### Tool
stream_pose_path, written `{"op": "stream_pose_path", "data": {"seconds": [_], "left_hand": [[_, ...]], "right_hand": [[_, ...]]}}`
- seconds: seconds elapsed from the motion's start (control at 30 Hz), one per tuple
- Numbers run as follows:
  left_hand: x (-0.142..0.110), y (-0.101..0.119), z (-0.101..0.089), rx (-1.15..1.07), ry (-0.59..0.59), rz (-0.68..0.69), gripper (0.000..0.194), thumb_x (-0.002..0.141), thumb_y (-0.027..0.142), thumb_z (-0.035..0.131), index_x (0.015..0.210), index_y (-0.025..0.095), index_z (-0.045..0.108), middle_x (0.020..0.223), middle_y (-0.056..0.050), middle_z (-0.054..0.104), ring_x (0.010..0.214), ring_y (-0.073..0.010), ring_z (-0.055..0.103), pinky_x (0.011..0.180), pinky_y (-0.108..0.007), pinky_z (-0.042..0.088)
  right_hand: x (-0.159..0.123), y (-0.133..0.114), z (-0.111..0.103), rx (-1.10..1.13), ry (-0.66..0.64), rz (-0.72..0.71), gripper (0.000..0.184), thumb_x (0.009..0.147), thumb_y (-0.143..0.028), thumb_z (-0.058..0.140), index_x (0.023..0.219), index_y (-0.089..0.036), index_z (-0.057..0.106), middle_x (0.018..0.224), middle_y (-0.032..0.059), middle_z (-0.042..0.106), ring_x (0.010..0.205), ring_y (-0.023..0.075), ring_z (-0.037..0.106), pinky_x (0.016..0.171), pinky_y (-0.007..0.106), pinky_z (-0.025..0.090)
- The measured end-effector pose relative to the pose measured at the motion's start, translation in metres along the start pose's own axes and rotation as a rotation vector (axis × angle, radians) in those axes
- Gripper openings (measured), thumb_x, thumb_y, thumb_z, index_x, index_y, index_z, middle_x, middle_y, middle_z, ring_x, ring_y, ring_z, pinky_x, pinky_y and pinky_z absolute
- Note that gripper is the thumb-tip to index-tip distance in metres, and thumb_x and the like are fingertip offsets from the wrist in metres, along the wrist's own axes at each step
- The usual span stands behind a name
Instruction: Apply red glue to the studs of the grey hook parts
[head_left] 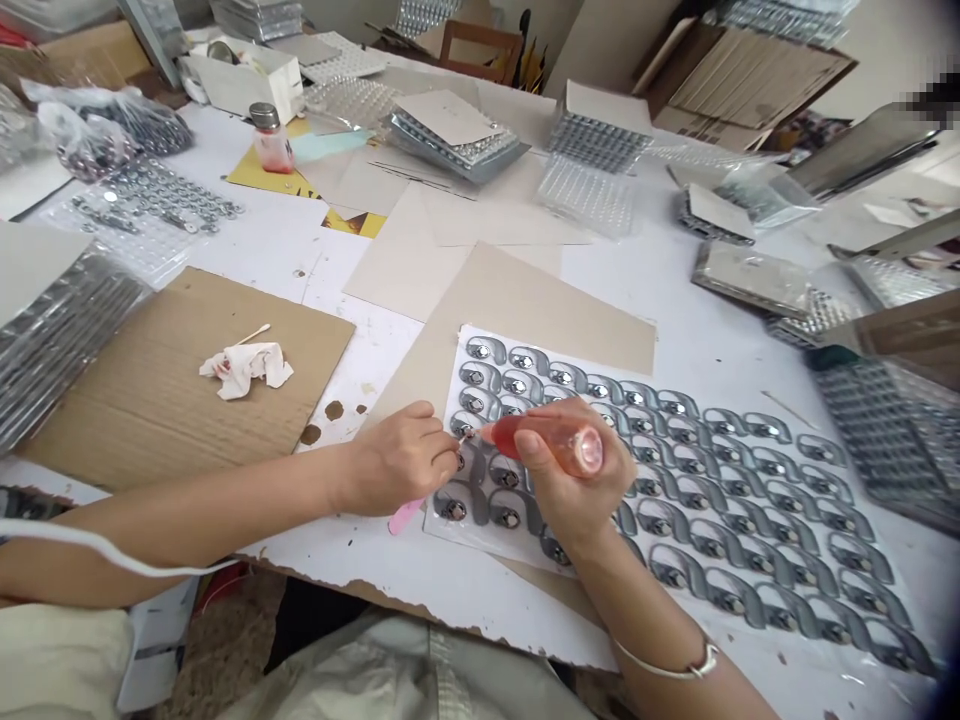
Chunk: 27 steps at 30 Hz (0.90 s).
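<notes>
My right hand [581, 480] is wrapped round a small squeeze bottle [544, 440] of red liquid. The bottle is tilted, its nozzle pointing left at one of the pieces near the sheet's left edge. My left hand [409, 457] is closed beside that edge, fingertips close to the nozzle; what it pinches is too small to make out. A pink strip [406, 516] shows just below it. Under both hands lies a white sheet [540, 545] with rows of grey curved pieces, each with a shiny round stud. My right forearm covers some of them.
Left of my hands, a crumpled stained tissue [251, 370] and a cotton swab [255, 334] lie on flat cardboard [161, 400]. Farther back stands a jar [271, 140] with red liquid. Stacked trays [600, 125] and bagged parts [112, 130] sit around the table.
</notes>
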<state>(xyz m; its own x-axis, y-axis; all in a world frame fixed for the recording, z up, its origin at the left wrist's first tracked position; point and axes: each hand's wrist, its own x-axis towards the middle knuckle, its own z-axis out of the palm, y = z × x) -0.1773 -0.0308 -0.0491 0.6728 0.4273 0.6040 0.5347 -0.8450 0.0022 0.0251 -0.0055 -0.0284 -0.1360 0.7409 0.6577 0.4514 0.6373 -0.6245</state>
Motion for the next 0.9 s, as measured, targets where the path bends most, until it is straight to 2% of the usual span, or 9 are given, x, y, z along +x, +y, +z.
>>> {"op": "stream_pose_path", "data": {"seconds": [0.3,0.9], "left_hand": [[0.003,0.002,-0.002,0.029,0.016,0.006,0.028,0.087,0.009,0.054,0.06,0.015,0.05,0.06,-0.003,0.059,0.056,-0.0137,0.048,0.061,-0.03,0.036],[0.0021,0.0006,-0.0026,0.015,-0.011,-0.006,0.027,0.084,0.007,0.055,0.059,0.015,0.048,0.062,-0.004,0.06,0.056,-0.013,0.046,0.06,-0.03,0.034]], "right_hand": [[0.0009,-0.0021,0.0018,-0.053,-0.044,-0.037,0.019,0.081,-0.035,0.069,0.081,-0.019,0.06,0.07,-0.0006,0.062,0.056,0.0113,0.055,0.051,0.026,0.042],[0.0028,-0.0068,0.0029,-0.083,-0.045,-0.074,0.015,0.081,-0.03,0.069,0.079,-0.019,0.059,0.069,0.0002,0.061,0.055,0.0121,0.055,0.049,0.026,0.043]]}}
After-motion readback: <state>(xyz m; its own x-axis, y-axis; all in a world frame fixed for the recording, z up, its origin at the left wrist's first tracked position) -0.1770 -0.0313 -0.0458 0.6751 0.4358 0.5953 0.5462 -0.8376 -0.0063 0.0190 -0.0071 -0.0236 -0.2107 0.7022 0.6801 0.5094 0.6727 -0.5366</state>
